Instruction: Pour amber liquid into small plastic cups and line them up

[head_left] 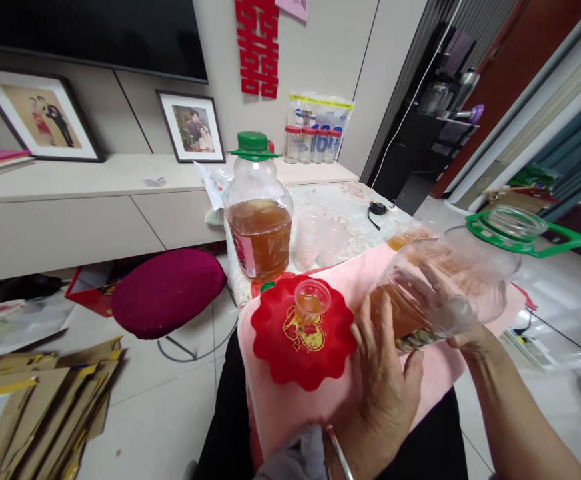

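Note:
A large clear plastic jug (475, 287) lies tilted over my lap, its uncapped neck and green carrying handle (560, 240) pointing right. Brown liquid gathers in its lower end. My left hand (385, 367), with a silver bracelet at the wrist, presses its fingers and thumb around that lower end. From behind and below, my right hand (467, 337) supports the jug; its fingers show blurred through the plastic. Left of my left hand, a small clear plastic cup (313, 303) with some amber liquid stands on a red scalloped plate (275, 353). Pink cloth (295, 417) lies beneath.
A second jug (260, 227), green-capped and partly filled with brown liquid, stands behind the plate. Clear plastic cups (317, 237) lie beside it. A black tape measure (377, 209) is farther back. At left are a maroon stool (170, 293) and flattened cardboard (50, 400).

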Demonstrator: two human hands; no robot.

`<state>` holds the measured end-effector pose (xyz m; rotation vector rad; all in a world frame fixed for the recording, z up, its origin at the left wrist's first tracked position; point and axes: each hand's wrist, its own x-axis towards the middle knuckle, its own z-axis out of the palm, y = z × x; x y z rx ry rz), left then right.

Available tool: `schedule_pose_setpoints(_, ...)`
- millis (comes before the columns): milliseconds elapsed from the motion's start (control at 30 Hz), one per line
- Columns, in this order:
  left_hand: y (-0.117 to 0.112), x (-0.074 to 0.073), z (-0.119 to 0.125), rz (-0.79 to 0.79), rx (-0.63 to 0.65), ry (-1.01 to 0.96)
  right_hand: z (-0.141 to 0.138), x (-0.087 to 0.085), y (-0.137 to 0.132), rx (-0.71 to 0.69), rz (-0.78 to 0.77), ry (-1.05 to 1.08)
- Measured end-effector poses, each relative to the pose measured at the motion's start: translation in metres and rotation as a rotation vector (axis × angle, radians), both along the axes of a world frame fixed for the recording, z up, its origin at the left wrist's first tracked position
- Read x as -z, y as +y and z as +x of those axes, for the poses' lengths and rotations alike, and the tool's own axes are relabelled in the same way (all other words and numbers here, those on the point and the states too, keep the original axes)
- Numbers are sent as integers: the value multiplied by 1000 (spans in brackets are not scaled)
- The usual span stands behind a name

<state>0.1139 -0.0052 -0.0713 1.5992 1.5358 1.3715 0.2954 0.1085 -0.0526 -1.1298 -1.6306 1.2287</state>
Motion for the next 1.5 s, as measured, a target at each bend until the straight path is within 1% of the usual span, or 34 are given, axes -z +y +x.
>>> schedule_pose_setpoints(100,2,0,-3,30,-10,9,9,13,-5,-46,-11,146)
schedule_pose_setpoints(200,3,2,-3,107,-51,19,11,27,-17,-58,-25,239)
schedule_pose_setpoints(300,0,6,-1,193,-109,20,5,40,-33,-14,-31,304)
schedule_pose_setpoints(367,-5,8,-2,225,-147,36,-3,45,-45,33,-30,347)
schedule_pose_setpoints(433,-11,8,-6,237,-151,72,-10,48,-56,88,-33,387)
schedule_pose_setpoints(500,-15,5,-16,276,-149,111,-14,51,-65,153,-44,421)
schedule_pose_setpoints(533,-16,2,-22,296,-171,121,-14,53,-69,194,-50,437)
schedule_pose_setpoints(600,-13,-6,-38,321,-270,125,-12,58,-76,292,-66,465)
schedule_pose_setpoints(667,-5,-15,-59,304,-387,125,-8,65,-82,392,-90,487)
schedule_pose_setpoints(733,5,-23,-82,259,-443,101,-6,71,-89,467,-119,503)
schedule_pose_setpoints(800,14,-28,-106,116,-428,10,-5,75,-97,524,-141,518)
schedule_pose_setpoints(833,18,-29,-116,23,-402,-37,-6,76,-100,547,-151,523)
schedule_pose_setpoints(900,24,-27,-133,-96,-332,-77,-9,76,-107,582,-164,530)
schedule_pose_setpoints(967,29,-23,-143,-167,-267,-105,-12,76,-114,595,-177,529)
schedule_pose_setpoints(1033,33,-17,-146,-217,-224,-152,-14,75,-119,589,-190,521)
schedule_pose_setpoints(1233,43,-7,-140,-255,-155,-292,-21,71,-132,526,-196,485)
schedule_pose_setpoints(1400,47,-1,-139,-236,-154,-352,-32,62,-140,402,-194,436)
schedule_pose_setpoints(1500,45,-2,-140,-228,-142,-369,-42,55,-145,324,-194,409)
